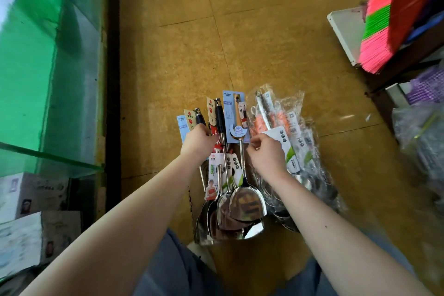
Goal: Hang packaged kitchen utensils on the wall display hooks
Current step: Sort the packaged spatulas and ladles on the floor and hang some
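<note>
Carded spatulas (247,202) are gripped by their handles in the left hand (198,138), while at 3 o'clock the right hand (266,154) is curled above bagged utensils (296,125), its hold undeterminable.

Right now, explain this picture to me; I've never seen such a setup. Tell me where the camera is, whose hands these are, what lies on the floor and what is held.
There is no machine here. One camera, worn on a person's head, looks down at their two bare hands. On the floor lie a bunch of spatulas with card labels and, to its right, a pack of utensils in clear plastic. The left hand grips the spatulas by their handles. The right hand has its fingers curled beside them; whether they pinch anything is unclear. A glass case stands left, a broom right.
</note>
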A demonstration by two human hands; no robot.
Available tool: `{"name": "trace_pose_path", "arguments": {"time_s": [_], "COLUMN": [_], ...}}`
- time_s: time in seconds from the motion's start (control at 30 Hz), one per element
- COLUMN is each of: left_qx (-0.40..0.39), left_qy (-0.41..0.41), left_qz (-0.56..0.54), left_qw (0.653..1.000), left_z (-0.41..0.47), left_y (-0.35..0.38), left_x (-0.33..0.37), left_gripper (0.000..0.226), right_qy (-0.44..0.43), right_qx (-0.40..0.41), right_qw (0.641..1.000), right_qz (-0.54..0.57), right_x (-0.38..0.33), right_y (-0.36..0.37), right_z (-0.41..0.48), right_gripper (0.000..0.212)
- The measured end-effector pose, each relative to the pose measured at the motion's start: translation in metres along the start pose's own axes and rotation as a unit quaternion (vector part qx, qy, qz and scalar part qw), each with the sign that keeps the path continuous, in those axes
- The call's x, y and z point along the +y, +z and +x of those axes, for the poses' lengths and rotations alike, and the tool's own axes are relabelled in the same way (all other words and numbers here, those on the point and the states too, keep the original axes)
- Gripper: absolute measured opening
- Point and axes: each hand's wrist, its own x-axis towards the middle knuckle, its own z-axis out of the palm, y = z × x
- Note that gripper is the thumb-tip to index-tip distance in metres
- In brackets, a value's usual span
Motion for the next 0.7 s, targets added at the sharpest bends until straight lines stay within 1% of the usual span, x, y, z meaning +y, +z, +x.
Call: {"name": "trace_pose_path", "arguments": {"time_s": [0.1, 0.2, 0.27, 0.3, 0.33, 0.37, 0.43, 0.5, 0.6, 0.7], "left_qx": [-0.018, -0.036, -0.042, -0.045, -0.048, -0.049, -0.05, -0.055, -0.067, -0.11], "left_qy": [-0.004, 0.0, 0.007, 0.012, 0.018, 0.026, 0.044, 0.069, 0.11, 0.139], "left_qz": [0.021, 0.029, 0.027, 0.027, 0.031, 0.033, 0.033, 0.029, 0.017, -0.024], "left_qw": [1.0, 0.999, 0.999, 0.999, 0.998, 0.998, 0.997, 0.996, 0.991, 0.984], "left_z": [-0.043, -0.104, -0.143, -0.162, -0.182, -0.201, -0.238, -0.271, -0.314, -0.349], "left_y": [-0.028, -0.07, -0.1, -0.113, -0.126, -0.138, -0.158, -0.171, -0.178, -0.171], "left_x": [0.037, 0.095, 0.136, 0.156, 0.176, 0.196, 0.235, 0.271, 0.321, 0.366], "left_gripper": [0.017, 0.007, 0.02, 0.017, 0.009, 0.007, 0.019, 0.023, 0.022, 0.018], "right_qy": [0.007, 0.013, 0.013, 0.013, 0.014, 0.011, 0.007, -0.002, -0.012, 0.002], "right_qx": [-0.001, 0.002, 0.009, 0.011, 0.014, 0.02, 0.035, 0.052, 0.09, 0.14], "right_qw": [1.0, 1.0, 1.0, 0.999, 0.999, 0.999, 0.998, 0.996, 0.993, 0.987], "right_qz": [0.012, 0.023, 0.027, 0.031, 0.036, 0.042, 0.054, 0.067, 0.075, 0.082], "right_x": [-0.032, -0.077, -0.108, -0.123, -0.137, -0.151, -0.176, -0.194, -0.209, -0.209], "right_y": [-0.043, -0.11, -0.16, -0.185, -0.211, -0.237, -0.289, -0.337, -0.397, -0.443], "right_z": [-0.029, -0.068, -0.093, -0.105, -0.118, -0.131, -0.155, -0.177, -0.207, -0.235], "right_gripper": [0.023, 0.031, 0.029, 0.027, 0.027, 0.027, 0.027, 0.025, 0.025, 0.025]}}
